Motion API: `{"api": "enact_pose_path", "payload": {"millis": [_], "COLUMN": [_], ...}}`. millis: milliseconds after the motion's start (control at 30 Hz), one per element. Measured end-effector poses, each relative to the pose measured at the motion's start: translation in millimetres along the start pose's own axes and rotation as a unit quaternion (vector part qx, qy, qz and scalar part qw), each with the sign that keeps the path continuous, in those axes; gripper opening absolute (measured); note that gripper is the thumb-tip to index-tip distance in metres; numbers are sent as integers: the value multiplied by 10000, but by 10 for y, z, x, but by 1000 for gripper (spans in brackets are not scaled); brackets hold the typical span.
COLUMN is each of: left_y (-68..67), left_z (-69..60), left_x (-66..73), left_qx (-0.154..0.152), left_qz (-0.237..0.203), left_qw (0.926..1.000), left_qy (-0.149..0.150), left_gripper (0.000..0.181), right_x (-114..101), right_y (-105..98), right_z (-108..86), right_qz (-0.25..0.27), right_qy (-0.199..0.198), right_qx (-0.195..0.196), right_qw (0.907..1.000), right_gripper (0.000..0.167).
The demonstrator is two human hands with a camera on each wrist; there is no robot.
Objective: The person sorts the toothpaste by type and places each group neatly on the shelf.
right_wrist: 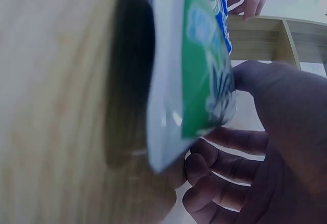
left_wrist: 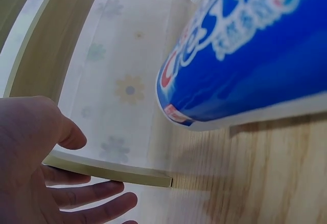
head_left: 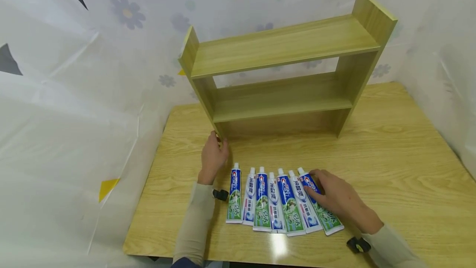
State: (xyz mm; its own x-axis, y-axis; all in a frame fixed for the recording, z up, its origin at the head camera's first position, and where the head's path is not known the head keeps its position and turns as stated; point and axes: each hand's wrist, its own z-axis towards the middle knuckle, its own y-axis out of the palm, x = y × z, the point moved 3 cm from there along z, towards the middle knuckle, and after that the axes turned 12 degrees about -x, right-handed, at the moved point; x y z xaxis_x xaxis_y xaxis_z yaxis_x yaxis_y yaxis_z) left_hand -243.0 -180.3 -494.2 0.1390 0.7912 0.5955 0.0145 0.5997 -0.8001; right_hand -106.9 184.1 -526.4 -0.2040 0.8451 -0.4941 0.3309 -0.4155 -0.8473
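Right grip on the end tube, left grip at the foot of the shelf unit

Seven toothpaste tubes lie side by side on the wood-grain surface (head_left: 405, 156), in front of a two-board shelf unit (head_left: 282, 94), with their caps towards it. Four are blue-and-green tubes (head_left: 291, 208), alternating with three white tubes (head_left: 276, 208). The rightmost tube (head_left: 327, 217), a blue-and-green one, lies aslant, with its cap end leaning left towards its neighbour.

The person's right grip (head_left: 340, 195) is closed round this rightmost tube, thumb on the printed front and fingers along the far side. Whether any part of the tube is lifted, I cannot tell. The left grip (head_left: 215, 156) holds the foot of the unit's left side panel, thumb inside and fingers outside; how firmly, the pictures do not show.

The tube should be light and somewhat soft, its body giving under a squeeze, with a smooth skin that may slide a little. It looks unlikely to break, though hard pressure could dent it. The best hold is probably across the fuller middle or just below the shoulder; the flat crimped end is thin and would let the cap end sag. The side panel looks stiff, and its narrow edge suits a pinch.
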Motion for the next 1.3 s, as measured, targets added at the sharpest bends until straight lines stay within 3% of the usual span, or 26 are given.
{"api": "enact_pose_path", "payload": {"millis": [167,300,567,633,867,1133,1233,1300], "left_y": [10,35,394,391,257,96,92,197], "left_z": [-20,-19,188,193,123,-82,-92,-6], "left_x": [-13,-70,-646,-668,-532,-239,-221,-393], "left_qx": [-38,-8,233,226,271,-112,-139,-32], "left_qz": [19,-126,-93,-125,-5,-1,84,148], "left_qw": [10000,9995,9949,9936,9950,9994,9995,9992], "left_qy": [-12,279,975,1103,961,337,269,368], "left_gripper": [34,28,32,32,30,25,25,27], "right_x": [-51,-82,-117,-128,-162,-172,-160,-152], "right_y": [65,101,101,100,91,123,120,115], "right_z": [-60,-95,-164,-174,-192,-203,-215,-220], "right_qz": [34,-24,-98,-81,95,208,290,411], "right_qy": [94,175,175,145,103,23,-6,-1], "right_qx": [-137,-155,-278,-295,-434,-575,-562,-575], "right_qw": [9999,9997,9994,9994,9990,9981,9980,9975], "right_gripper": [59,59,61,62,72,72,70,69]}}
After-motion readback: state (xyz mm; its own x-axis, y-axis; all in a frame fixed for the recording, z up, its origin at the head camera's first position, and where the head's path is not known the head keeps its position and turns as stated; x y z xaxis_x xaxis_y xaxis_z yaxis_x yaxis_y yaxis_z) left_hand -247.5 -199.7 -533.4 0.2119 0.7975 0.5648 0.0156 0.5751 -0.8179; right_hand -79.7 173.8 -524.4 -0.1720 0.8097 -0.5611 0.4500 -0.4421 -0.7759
